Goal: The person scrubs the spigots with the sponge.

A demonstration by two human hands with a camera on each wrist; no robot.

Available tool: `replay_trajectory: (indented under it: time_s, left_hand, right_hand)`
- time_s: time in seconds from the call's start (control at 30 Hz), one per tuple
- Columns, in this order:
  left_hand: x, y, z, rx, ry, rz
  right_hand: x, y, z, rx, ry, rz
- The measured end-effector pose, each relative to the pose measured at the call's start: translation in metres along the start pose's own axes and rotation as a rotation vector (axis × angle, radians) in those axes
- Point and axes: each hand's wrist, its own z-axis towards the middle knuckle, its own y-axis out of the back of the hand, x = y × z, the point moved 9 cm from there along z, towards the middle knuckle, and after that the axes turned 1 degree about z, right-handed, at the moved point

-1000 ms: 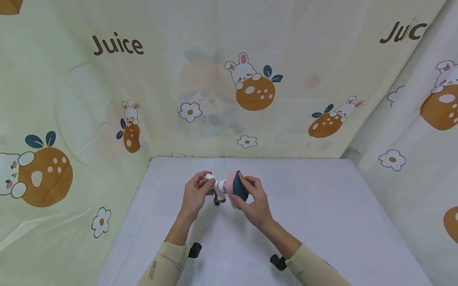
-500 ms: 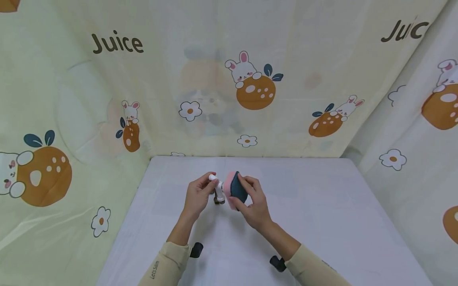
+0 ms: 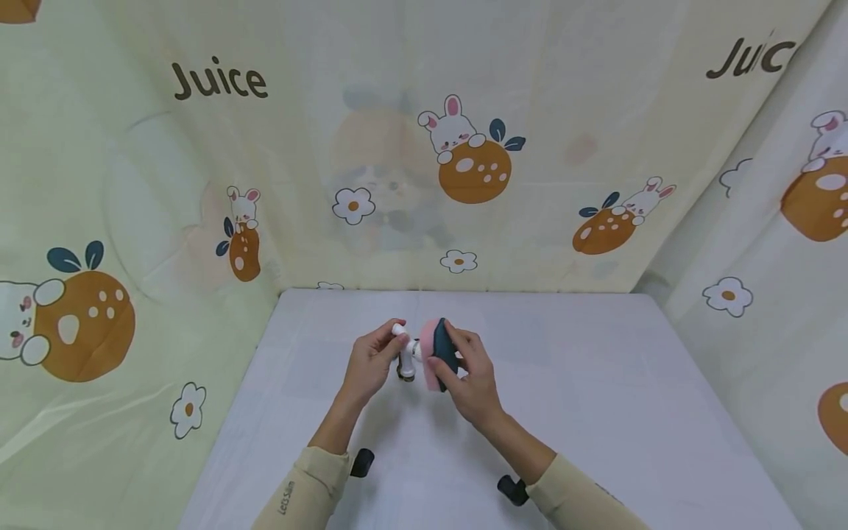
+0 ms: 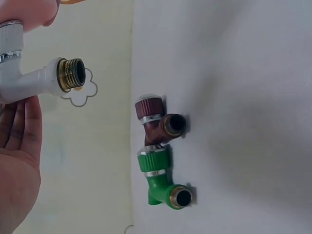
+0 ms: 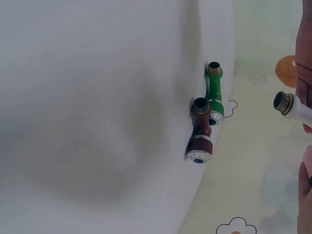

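Note:
My left hand grips a white angle valve by one end, fingers and thumb around it, above the table. Its brass threaded outlet shows in the left wrist view. In my right hand is a sponge with a pink layer and a dark blue layer, pinched between thumb and fingers. The pink face sits right at the valve's knob, covering part of it. Below, a brown angle valve and a green angle valve lie side by side on the table.
The white-covered table ends at a patterned curtain behind, with more curtain on both sides. Black wrist mounts stick out from the sleeve cuffs.
The sponge moved left over the valve's knob, then back slightly right. My left hand shifted a little right with the white valve, which turned so its outlet points more downward.

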Motion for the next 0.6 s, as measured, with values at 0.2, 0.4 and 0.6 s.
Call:
replay_trajectory:
  time_s: [0.2,0.4,0.6]
  left_hand:
    - [-0.008,-0.002,-0.001,0.015,-0.053,0.075]
    - [-0.019,-0.005,-0.001,0.012,-0.138,0.118]
    - [-0.024,-0.008,-0.003,0.021,-0.156,0.147]
  right_hand:
    - [-0.003,0.003,0.002,-0.041,-0.089,0.006]
    - [0.013,0.01,0.006,-0.082,-0.175,0.101]
    - [0.023,0.015,0.008,-0.108,-0.199,0.14]
